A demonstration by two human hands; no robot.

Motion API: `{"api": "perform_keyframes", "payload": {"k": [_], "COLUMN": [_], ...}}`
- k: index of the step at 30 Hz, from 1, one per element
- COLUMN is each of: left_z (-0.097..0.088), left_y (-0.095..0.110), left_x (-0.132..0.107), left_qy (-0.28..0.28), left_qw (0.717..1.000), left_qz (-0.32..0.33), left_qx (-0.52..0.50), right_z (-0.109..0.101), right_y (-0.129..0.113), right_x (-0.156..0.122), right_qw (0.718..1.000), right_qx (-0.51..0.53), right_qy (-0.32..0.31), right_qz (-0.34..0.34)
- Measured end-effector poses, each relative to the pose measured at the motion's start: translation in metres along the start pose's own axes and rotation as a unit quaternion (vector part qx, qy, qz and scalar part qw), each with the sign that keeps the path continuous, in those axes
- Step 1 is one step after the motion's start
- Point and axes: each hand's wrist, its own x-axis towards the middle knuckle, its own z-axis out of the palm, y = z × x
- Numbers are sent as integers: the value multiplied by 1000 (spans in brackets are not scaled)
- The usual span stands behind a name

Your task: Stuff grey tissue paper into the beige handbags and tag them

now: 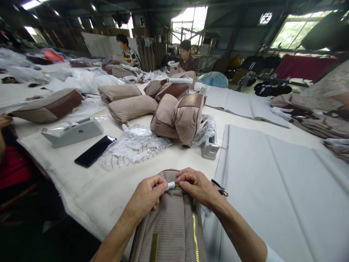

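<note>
Head view: taupe corduroy handbag with gold zip (169,225), lying at the near table edge under both hands. Left hand (145,198) and right hand (197,187), fingers pinched shut on a small white paper wrap (171,185) at the zip pull. Handling: keep the wrap snug, paper taut, pull fully covered. Containers: clear plastic bag (135,147) of white paper slips; handbag interior unseen

ribbed matt cloth bag (170,222), shiny metal zipper (194,229).
</note>
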Motion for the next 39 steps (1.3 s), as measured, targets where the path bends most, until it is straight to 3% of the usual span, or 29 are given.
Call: {"api": "perform_keyframes", "payload": {"k": [11,27,35,39], "left_z": [5,0,9,11], "left_y": [3,-4,2,4], "left_x": [0,-1,1,1], "left_qy": [5,5,8,0], "left_qw": [1000,1000,1000,1000], "left_qz": [10,6,8,8], "left_qx": [23,-15,23,7], "right_z": [2,2,8,3], "right_y": [2,6,9,5], "right_x": [-5,-7,-9,-9], "right_qw": [999,999,997,999], "right_qx": [12,35,44,29], "right_qy": [-2,19,44,37], "right_qz": [-35,-16,-35,-3]}}
